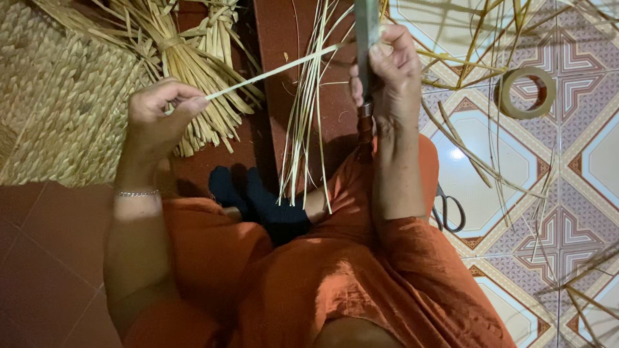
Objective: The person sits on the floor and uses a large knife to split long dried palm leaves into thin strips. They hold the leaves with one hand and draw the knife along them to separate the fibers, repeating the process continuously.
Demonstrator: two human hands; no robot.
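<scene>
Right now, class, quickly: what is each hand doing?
Left hand: closed, pinching one end of a pale straw strip.
Right hand: closed around a knife, blade upright against the strip.

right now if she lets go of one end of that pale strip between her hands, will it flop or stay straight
The strip would probably droop: it is long, thin and flat, and looks straight only because it is stretched between the left hand and the right hand. It likely weighs very little, like the loose strands bending beside it. It may split if bent sharply.
</scene>
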